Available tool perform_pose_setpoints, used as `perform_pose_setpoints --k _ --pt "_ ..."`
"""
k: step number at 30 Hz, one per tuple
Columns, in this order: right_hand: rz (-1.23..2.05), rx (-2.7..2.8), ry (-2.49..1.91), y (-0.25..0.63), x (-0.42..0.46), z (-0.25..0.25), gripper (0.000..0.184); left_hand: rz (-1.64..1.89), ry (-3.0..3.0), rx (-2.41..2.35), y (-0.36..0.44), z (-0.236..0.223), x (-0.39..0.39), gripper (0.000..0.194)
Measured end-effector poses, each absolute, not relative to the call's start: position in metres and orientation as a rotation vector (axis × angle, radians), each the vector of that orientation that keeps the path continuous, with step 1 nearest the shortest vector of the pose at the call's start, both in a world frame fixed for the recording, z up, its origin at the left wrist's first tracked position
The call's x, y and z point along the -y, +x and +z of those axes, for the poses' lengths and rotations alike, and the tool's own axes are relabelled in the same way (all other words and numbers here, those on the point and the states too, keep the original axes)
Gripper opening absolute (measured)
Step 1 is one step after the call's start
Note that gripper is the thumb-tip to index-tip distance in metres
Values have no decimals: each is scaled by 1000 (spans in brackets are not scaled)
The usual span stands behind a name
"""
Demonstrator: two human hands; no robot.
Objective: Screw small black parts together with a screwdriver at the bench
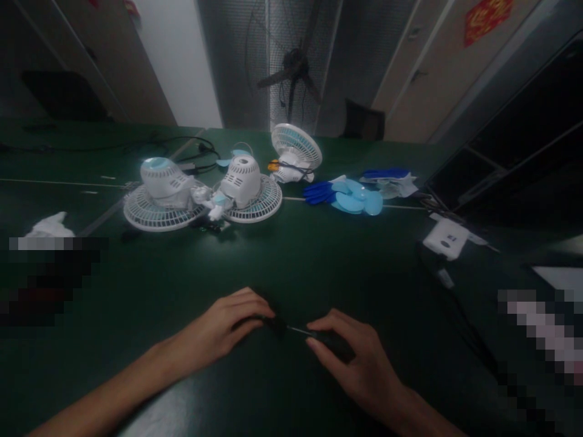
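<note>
Near the front middle of the green table, my right hand (364,358) is closed around the dark handle of a screwdriver (299,331). Its thin metal shaft points left, toward my left hand (234,318). There the fingers and thumb pinch a small dark part (277,326), whose kind I cannot make out in the dim light. The shaft's tip meets or lies right beside this part; which one, I cannot tell.
Two white fan housings (159,182) (241,182) lie grille-down at the back left, with a third fan (296,152) behind. Blue fan blades (357,197) rest beside blue gloves (319,192). A white box (446,237) with a cable is at right. The green table (291,261) spans the view.
</note>
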State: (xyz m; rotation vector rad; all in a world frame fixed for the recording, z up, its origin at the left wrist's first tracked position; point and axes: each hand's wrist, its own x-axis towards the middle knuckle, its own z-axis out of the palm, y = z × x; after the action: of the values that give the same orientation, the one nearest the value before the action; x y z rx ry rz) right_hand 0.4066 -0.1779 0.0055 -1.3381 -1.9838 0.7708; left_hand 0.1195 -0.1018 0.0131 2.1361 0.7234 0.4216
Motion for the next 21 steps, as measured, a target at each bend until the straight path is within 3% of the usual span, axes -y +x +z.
perform_pose_setpoints --k 8,14,18,21 --pt "800 1988 -1339 409 179 4 10 482 2193 -1149 54 13 44 30" --pt "828 1980 -1331 409 179 5 11 494 2126 -1573 -30 12 7 50" --pt "832 1994 -1358 410 179 3 12 525 1957 -1693 -75 8 -4 74" --pt "833 1998 -1365 410 180 1 12 592 1852 -1754 -90 10 -7 80"
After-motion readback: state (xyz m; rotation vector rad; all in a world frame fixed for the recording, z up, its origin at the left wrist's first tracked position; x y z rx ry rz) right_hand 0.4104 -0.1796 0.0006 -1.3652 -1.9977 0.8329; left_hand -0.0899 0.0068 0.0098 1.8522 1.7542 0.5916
